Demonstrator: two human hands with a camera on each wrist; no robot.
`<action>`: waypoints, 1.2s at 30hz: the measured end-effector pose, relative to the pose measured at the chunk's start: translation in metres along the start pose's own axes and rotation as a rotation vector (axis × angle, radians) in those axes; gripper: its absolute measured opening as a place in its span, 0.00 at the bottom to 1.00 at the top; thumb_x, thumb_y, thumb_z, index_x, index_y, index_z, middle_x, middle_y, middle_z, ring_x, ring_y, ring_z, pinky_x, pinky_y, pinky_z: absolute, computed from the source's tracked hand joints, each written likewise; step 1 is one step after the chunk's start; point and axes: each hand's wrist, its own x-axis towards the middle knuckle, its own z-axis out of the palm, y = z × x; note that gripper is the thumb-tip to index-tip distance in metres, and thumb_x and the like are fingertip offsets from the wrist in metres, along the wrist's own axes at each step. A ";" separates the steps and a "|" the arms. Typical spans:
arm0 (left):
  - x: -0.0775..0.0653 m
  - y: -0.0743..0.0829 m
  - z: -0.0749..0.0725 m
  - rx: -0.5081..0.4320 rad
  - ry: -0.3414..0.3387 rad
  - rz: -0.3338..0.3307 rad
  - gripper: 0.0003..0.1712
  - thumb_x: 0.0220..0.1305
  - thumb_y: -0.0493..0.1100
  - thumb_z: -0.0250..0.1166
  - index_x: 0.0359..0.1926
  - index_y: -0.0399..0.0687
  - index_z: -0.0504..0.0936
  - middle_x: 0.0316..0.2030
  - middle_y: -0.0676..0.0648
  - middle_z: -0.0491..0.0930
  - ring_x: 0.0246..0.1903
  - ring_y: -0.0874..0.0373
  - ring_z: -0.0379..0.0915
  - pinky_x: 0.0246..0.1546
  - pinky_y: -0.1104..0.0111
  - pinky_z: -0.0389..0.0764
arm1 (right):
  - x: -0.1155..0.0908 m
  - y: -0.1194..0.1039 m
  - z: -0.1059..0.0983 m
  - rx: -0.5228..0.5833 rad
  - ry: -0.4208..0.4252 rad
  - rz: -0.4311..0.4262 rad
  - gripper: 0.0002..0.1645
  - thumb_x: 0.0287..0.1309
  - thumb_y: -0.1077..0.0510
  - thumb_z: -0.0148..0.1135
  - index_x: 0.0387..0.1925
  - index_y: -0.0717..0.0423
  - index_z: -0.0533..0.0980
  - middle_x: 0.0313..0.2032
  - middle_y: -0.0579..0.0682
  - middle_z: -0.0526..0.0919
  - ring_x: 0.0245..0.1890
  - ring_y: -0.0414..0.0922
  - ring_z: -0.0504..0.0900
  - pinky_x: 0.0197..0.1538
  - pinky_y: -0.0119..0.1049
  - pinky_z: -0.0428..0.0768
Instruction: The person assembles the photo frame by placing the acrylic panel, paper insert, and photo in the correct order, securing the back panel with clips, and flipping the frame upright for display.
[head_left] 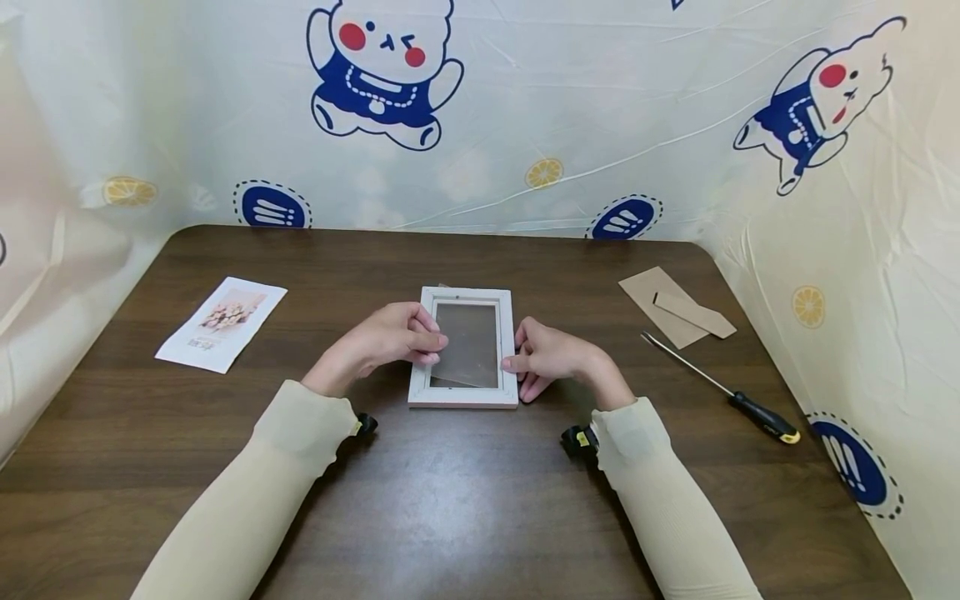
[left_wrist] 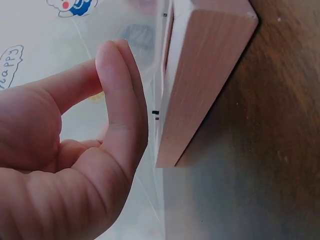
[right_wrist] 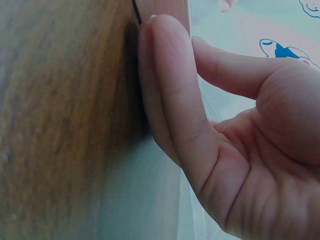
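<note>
1. A white picture frame lies flat near the middle of the brown wood-grain worktop, its long sides running away from the person.
2. A clear sheet sits slightly askew over the frame's opening; one corner pokes past the top rail and its lower edge slants across the bottom of the opening.
3. The left hand is above the frame's left rail. Its grip is closed, thumb meeting bent fingers, pinching the clear sheet near its left edge; the exact contact is hidden by the fingers.
4. The right hand has the frame's right rail in its grip: thumb on the upper face, fingers against the outer side, open no wider than the rail.
5. Well to the left lies a white print with a picture of flowers.
6. Toward the right edge, a tan backing board lies with a narrow stand leg across it.
7. Just nearer the person is a screwdriver with a black-and-yellow handle, tip pointing toward the board.
8. A pale cloth printed with cartoon animals and orange slices hangs behind the worktop and along its sides.
</note>
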 end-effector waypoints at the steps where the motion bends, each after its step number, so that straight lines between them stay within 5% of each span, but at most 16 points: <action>1: -0.001 0.000 0.001 0.006 0.003 0.000 0.18 0.71 0.37 0.70 0.53 0.34 0.73 0.38 0.43 0.82 0.32 0.59 0.84 0.42 0.68 0.86 | 0.000 0.000 0.000 0.003 0.000 -0.001 0.23 0.76 0.60 0.63 0.56 0.66 0.59 0.34 0.64 0.80 0.24 0.49 0.88 0.34 0.44 0.89; 9: -0.001 -0.002 0.006 0.145 0.083 0.025 0.26 0.69 0.39 0.73 0.58 0.32 0.71 0.35 0.44 0.83 0.28 0.61 0.85 0.41 0.68 0.86 | 0.002 0.001 0.001 0.010 0.005 0.000 0.23 0.76 0.61 0.63 0.55 0.66 0.59 0.33 0.64 0.81 0.23 0.48 0.88 0.34 0.43 0.89; 16: -0.001 0.000 0.012 0.367 0.179 0.083 0.38 0.68 0.42 0.73 0.71 0.36 0.64 0.32 0.45 0.84 0.26 0.58 0.86 0.55 0.54 0.81 | 0.001 0.000 0.000 -0.002 0.005 0.004 0.23 0.76 0.60 0.63 0.55 0.66 0.59 0.34 0.64 0.81 0.23 0.49 0.88 0.35 0.43 0.89; 22: -0.004 0.002 0.016 0.462 0.187 0.135 0.46 0.68 0.41 0.72 0.80 0.42 0.59 0.29 0.47 0.86 0.25 0.57 0.85 0.47 0.57 0.82 | 0.001 0.000 0.000 0.002 0.006 0.002 0.23 0.76 0.61 0.63 0.55 0.66 0.59 0.33 0.64 0.81 0.23 0.48 0.88 0.35 0.43 0.89; 36: -0.002 0.003 0.021 0.720 0.134 0.182 0.39 0.74 0.46 0.69 0.79 0.41 0.66 0.24 0.50 0.78 0.22 0.59 0.71 0.30 0.66 0.74 | 0.001 0.000 -0.001 -0.009 0.010 -0.004 0.22 0.75 0.60 0.64 0.54 0.66 0.60 0.33 0.64 0.82 0.24 0.48 0.88 0.35 0.45 0.89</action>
